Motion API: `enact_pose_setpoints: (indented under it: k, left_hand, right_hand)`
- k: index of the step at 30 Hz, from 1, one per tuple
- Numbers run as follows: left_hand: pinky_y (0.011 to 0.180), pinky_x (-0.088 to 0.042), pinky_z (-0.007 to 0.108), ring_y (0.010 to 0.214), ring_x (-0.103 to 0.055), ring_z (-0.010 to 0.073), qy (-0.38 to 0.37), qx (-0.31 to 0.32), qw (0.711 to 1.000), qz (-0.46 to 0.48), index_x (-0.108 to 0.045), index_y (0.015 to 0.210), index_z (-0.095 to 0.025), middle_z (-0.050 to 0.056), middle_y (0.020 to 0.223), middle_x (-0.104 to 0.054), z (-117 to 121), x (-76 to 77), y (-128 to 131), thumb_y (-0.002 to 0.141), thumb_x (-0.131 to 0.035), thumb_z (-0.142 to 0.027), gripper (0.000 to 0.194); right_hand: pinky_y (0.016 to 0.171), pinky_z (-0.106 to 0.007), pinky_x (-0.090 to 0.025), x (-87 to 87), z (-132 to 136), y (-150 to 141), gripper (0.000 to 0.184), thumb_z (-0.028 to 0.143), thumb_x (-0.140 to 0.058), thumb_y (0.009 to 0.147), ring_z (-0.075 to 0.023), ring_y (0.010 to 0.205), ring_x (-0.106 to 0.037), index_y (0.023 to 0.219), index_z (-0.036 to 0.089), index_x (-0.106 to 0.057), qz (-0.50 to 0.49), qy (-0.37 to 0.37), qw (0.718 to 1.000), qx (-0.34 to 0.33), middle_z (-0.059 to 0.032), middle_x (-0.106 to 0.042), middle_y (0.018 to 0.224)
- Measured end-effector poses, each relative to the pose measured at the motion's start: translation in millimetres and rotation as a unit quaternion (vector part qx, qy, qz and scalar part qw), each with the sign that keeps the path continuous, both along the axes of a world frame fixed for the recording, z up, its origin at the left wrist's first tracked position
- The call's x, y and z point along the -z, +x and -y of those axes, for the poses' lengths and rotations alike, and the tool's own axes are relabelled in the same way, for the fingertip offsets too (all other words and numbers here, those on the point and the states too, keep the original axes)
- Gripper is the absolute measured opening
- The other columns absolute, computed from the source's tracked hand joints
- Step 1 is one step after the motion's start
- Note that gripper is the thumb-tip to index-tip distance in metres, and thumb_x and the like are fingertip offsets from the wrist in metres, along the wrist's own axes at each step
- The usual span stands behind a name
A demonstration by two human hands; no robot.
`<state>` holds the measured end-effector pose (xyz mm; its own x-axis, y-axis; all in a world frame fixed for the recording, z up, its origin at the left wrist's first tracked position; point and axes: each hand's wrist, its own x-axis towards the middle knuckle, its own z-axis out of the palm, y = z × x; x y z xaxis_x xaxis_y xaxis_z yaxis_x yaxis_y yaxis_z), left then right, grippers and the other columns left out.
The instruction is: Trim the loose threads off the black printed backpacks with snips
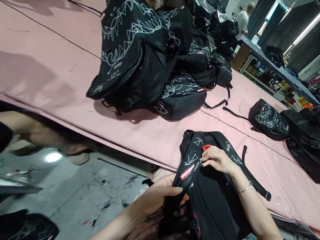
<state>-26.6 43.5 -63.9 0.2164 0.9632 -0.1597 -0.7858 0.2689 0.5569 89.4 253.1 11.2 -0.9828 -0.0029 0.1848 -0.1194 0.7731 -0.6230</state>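
Note:
A black backpack with white line drawings and a red-and-white label lies half on my lap, half on the edge of the pink table. My left hand is closed around its strap near the label. My right hand pinches a small red-tipped thing, a zipper pull or small tool, at the top of the bag; a thin bracelet sits on that wrist.
A heap of the same black backpacks stands on the middle of the table, with more at the right. Another person's arm reaches in at the left. A person in white stands far back. Grey floor lies below.

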Motion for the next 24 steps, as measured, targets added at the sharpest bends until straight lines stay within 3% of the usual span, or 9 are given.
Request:
enact_pose_setpoints:
  k: [5, 10, 18, 21, 24]
  left_hand:
    - [0.054, -0.039, 0.022, 0.063, -0.052, 0.0130, -0.004, 0.001, 1.000, -0.006, -0.045, 0.098, -0.009, 0.008, 0.073, -0.055, -2, -1.0, 1, 0.070, -0.064, -0.030, 0.039]
    - [0.054, -0.039, 0.022, 0.063, -0.053, 0.0139, -0.014, -0.005, 1.000, -0.011, -0.044, 0.098, -0.010, 0.007, 0.073, -0.055, -2, -5.0, 2, 0.068, -0.066, -0.029, 0.042]
    - [0.056, -0.041, 0.022, 0.065, -0.054, 0.0142, -0.037, -0.021, 0.999, -0.026, -0.044, 0.099, -0.008, 0.011, 0.079, -0.058, -2, -9.3, 5, 0.070, -0.065, -0.031, 0.043]
    - [0.056, -0.041, 0.023, 0.066, -0.054, 0.0144, -0.047, -0.025, 0.998, -0.043, -0.044, 0.100, -0.007, 0.012, 0.081, -0.059, -2, -10.7, 5, 0.070, -0.065, -0.032, 0.045]
    - [0.061, -0.044, 0.026, 0.070, -0.056, 0.0162, -0.073, -0.012, 0.995, -0.065, -0.043, 0.102, -0.008, 0.012, 0.083, -0.059, 1, -8.2, 9, 0.071, -0.064, -0.037, 0.047]
  right_hand:
    - [0.089, -0.028, -0.039, -7.2, 9, -5, 0.014, 0.024, -0.060, 0.078, -0.0086, 0.082, -0.054, 0.084, 0.012, -0.060, 0.012, 0.002, 0.999, -0.036, -0.0020, -0.060, 0.083]
    - [0.084, -0.027, -0.040, -15.1, 19, -10, 0.015, 0.026, -0.055, 0.082, -0.0092, 0.082, -0.052, 0.084, 0.012, -0.060, 0.028, 0.054, 0.996, -0.061, -0.0019, -0.060, 0.084]
    - [0.078, -0.025, -0.040, -16.7, 32, -3, 0.016, 0.026, -0.051, 0.085, -0.0104, 0.083, -0.049, 0.086, 0.014, -0.061, 0.027, 0.125, 0.992, -0.016, -0.0032, -0.059, 0.085]
    - [0.080, -0.027, -0.041, -11.8, 43, 8, 0.009, 0.022, -0.054, 0.082, -0.0100, 0.082, -0.052, 0.084, 0.014, -0.058, -0.041, 0.055, 0.997, 0.035, -0.0029, -0.059, 0.083]
    - [0.080, -0.027, -0.043, -2.3, 50, 32, 0.011, 0.021, -0.058, 0.079, -0.0106, 0.084, -0.054, 0.086, 0.014, -0.056, -0.089, -0.080, 0.978, 0.173, -0.0040, -0.058, 0.085]
